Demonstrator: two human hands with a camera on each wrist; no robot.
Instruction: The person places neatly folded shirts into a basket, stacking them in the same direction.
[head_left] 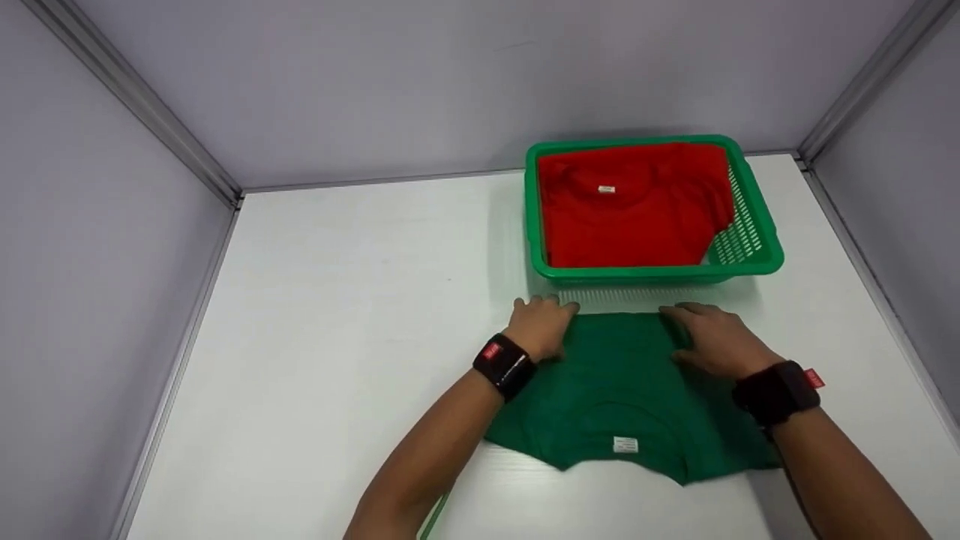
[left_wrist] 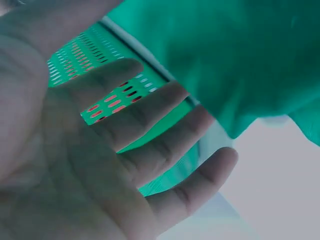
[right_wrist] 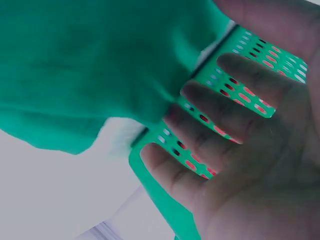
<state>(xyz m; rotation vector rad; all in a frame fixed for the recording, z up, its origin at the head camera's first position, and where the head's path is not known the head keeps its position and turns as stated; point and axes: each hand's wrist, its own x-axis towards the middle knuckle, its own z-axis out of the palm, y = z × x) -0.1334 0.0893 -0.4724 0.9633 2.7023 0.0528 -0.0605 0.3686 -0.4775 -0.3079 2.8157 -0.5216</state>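
A green T-shirt (head_left: 619, 367) lies folded on the white table, its collar and white label towards me. My left hand (head_left: 541, 326) rests at the shirt's far left corner, and my right hand (head_left: 716, 341) touches the far right corner. In the left wrist view the fingers (left_wrist: 160, 150) are nearly straight and spread beside the cloth. The right wrist view likewise shows extended fingers (right_wrist: 200, 145) at the shirt's edge. Neither hand is curled round the fabric.
Just beyond the shirt stands a green plastic basket (head_left: 660, 274) with slotted sides. Inside it lies a folded red T-shirt (head_left: 630, 225) with a white label. Grey-framed panels enclose the white table (head_left: 337, 300) at the back and sides. A thin green edge (head_left: 433, 516) shows beside my left forearm.
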